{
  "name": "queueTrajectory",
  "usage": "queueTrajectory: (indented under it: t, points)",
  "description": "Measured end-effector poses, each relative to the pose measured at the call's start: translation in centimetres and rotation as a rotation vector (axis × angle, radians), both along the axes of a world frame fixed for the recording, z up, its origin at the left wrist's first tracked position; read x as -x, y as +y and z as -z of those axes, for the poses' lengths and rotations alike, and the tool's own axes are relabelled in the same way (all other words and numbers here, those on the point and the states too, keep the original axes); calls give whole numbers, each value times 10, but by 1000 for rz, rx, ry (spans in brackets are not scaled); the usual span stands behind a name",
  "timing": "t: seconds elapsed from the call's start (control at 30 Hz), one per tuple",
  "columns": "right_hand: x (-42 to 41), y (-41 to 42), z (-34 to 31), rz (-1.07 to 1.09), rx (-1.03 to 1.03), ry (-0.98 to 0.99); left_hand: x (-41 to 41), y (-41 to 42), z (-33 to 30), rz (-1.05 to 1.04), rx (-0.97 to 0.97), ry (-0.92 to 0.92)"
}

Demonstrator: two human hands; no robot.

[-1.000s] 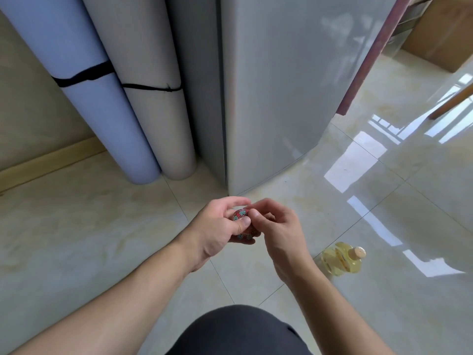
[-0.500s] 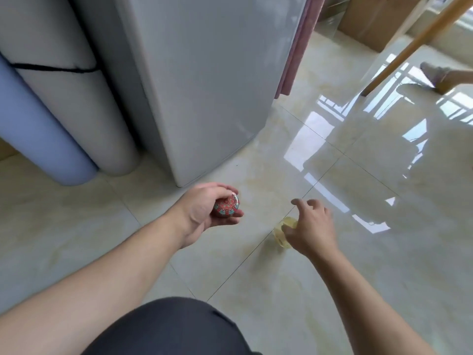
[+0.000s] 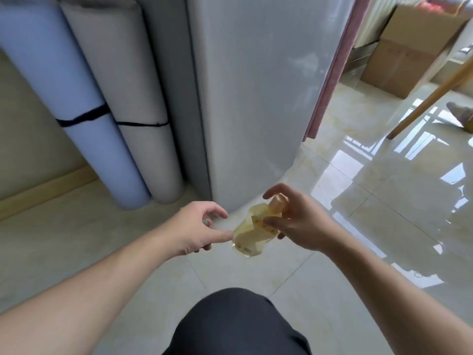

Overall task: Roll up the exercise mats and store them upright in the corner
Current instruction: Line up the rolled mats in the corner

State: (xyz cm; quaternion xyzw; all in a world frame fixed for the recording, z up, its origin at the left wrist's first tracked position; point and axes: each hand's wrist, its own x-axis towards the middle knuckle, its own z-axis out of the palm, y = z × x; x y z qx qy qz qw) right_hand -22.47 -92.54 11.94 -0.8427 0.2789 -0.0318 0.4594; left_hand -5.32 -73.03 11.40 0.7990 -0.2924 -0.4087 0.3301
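your mat work looks finished, as far as this view shows. 2 rolled exercise mats stand upright in the corner: the blue mat [image 3: 84, 119] against the wall on the outside, and the grey mat [image 3: 135, 103] just beside it, touching it along their length and pressed up to the tall grey cabinet [image 3: 256, 98]. each roll is bound with a black strap [image 3: 82, 116] around its middle, and both bottoms sit on the tiled floor [image 3: 76, 239] near the skirting. no unrolled mat shows anywhere on the floor in view, so i judge nothing is left to roll or stand up, though part of the room is out of frame.

your hands are now busy with other things. your right hand [image 3: 299, 221] grasps a small yellowish bottle [image 3: 256, 231] with a tan cap, fingers curled around its neck and upper body, holding it tilted above the floor. your left hand [image 3: 197, 229] has its fingers curled around a small red patterned object [image 3: 207, 223], mostly hidden in the palm, with the thumb reaching toward the bottle. neither hand touches a mat; both are well apart from the corner.
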Motion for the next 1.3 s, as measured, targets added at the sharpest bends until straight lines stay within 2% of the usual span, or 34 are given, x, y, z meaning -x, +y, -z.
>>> queueTrajectory:
  t: [0.13, 0.3, 0.37, 0.47, 0.57, 0.7, 0.8, 0.97, 1.17, 1.3]
  points:
    - [-69, 64, -106, -245, -37, -273, -27, 70, -63, 7, 68, -165]
    - [-140, 168, -193, -372, -129, -435, -52, 183, -140, -259, 261, -259]
    - [-160, 214, -208, -424, -183, -427, -57, 230, -163, -398, 343, -267]
    - [-188, 285, -211, -494, -17, -330, -63, 293, -187, -545, 419, -250]
    - [-220, 345, -213, -470, 99, -357, -73, 347, -201, -649, 451, -257]
    - [-275, 407, -224, -449, 116, -422, -110, 399, -206, -821, 421, -478]
    - [-334, 438, -233, -443, 111, -456, -157, 421, -215, -926, 357, -597]
    - [-455, 453, -247, -430, 234, -494, -255, 421, -235, -894, 413, -575]
    - [-573, 439, -247, -377, 272, -537, -349, 394, -240, -882, 460, -538]
    - [-608, 427, -214, -384, 256, -505, -379, 382, -222, -828, 338, -521]
